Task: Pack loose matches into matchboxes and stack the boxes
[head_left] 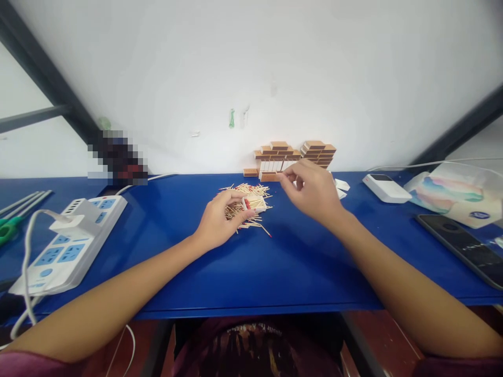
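Note:
My left hand (221, 219) is closed around a small white matchbox tray (258, 203), gripping it between thumb and fingers. Several red-tipped matches lie inside the tray. Under and around it spreads a loose heap of matches (251, 224) on the blue table. To the right and slightly higher, my right hand (310, 188) is raised with thumb and forefinger pinched. A thin pale match (278, 173) shows at those fingertips. Behind the right hand stand stacked brown matchboxes (275, 153), partly hidden by it. One single matchbox (250, 172) lies left of the stack.
On the left of the blue table (188, 288) sit a white power strip (84, 241) with a cable and green-handled scissors (11, 225). At right are a white device (385, 188), a tissue pack (456, 196) and a dark phone (461, 246). White pieces (341, 186) lie beside the stack.

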Motion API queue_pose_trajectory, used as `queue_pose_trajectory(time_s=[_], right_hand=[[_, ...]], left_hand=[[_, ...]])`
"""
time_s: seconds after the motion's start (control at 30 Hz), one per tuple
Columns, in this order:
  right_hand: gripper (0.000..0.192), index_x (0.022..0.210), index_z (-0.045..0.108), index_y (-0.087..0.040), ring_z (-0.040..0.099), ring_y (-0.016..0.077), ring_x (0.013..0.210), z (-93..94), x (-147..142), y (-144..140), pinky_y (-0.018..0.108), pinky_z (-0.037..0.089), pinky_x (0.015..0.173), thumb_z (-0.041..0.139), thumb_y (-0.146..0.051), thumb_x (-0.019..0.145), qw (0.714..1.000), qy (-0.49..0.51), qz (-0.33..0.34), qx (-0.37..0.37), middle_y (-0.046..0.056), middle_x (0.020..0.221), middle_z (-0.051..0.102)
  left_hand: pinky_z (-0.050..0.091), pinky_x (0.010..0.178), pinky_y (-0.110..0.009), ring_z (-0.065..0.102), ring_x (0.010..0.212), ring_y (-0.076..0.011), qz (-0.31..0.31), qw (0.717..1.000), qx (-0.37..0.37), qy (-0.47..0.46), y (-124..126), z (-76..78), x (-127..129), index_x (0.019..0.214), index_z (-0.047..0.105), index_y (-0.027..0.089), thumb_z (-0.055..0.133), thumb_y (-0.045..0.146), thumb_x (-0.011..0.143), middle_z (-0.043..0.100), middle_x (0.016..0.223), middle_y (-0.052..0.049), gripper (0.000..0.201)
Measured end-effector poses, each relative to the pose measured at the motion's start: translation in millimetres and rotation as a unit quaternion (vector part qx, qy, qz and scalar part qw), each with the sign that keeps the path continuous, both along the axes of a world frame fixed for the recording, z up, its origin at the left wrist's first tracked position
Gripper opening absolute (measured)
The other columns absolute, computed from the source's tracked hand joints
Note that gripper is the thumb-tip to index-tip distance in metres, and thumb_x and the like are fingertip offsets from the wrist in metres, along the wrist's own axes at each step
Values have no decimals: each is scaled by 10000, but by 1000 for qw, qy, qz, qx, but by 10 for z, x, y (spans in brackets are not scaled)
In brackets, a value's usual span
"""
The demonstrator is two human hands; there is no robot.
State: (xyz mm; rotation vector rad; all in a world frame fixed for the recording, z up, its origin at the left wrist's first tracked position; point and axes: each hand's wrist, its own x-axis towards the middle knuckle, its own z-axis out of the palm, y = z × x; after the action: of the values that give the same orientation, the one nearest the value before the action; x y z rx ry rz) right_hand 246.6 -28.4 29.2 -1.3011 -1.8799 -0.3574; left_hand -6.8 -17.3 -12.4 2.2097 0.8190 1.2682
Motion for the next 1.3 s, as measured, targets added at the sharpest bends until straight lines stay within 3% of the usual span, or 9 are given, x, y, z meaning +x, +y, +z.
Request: queue_pose_trajectory(time_s=[0.13,0.2,0.3,0.4,0.5,0.87,1.0,1.3], right_hand=[[243,791,597,-225,570,228,725,40,224,100,374,388,680,551,-342,999,996,-11,-81,-37,63,762,633],[251,784,599,-226,568,232,728,29,252,121,378,388,684,544,-347,998,995,-16,-80,-55,67,762,635],[223,853,645,-223,542,192,686,31,145,65,354,419,676,574,-375,1000,994,12,34,-100,44,789,638],[194,936,690,-232,562,163,706,84,-59,-83,301,424,607,650,-416,983,959,100,187,-186,23,849,644],[186,917,693,-230,546,137,707,134,-218,-220,287,432,619,668,-398,993,932,93,258,-235,11,876,605],[176,857,596,-222,493,133,720,19,-316,-233,298,405,659,629,-275,1022,947,59,245,-199,-1,867,539],[201,864,632,-225,483,129,707,32,-294,-212,297,402,653,598,-305,1046,936,82,270,-209,-6,851,536],[207,833,683,-223,470,117,662,70,-292,-206,286,398,623,706,-376,969,918,104,283,-256,-20,798,554]], left_hand=[[628,898,-351,780,1031,-220,-11,999,-36,-11,-4,8,12,1128,667,205,796,356,909,794,1096,-71,296],[636,869,-354,788,1009,-227,-5,999,-49,-15,-16,26,14,1107,664,206,791,360,909,804,1063,-71,281],[639,881,-366,792,1011,-233,-3,999,-50,-17,-25,47,9,1105,663,211,789,357,909,808,1073,-71,275],[629,943,-382,788,1035,-230,-12,999,-46,-25,-25,48,0,1130,662,210,792,367,910,798,1112,-73,300],[622,968,-390,781,1057,-237,-10,998,-50,-27,-24,30,-10,1122,666,206,806,391,896,788,1124,-78,324],[619,965,-378,783,1057,-234,-36,997,-63,-5,-72,30,16,1139,683,219,793,387,909,800,1130,-61,306],[627,927,-380,791,1010,-240,-21,997,-72,-3,-53,33,6,1139,684,219,784,413,909,808,1083,-60,317],[638,945,-389,796,984,-236,-28,999,-45,-9,-90,40,24,1119,693,224,811,405,883,807,1068,-62,320]])
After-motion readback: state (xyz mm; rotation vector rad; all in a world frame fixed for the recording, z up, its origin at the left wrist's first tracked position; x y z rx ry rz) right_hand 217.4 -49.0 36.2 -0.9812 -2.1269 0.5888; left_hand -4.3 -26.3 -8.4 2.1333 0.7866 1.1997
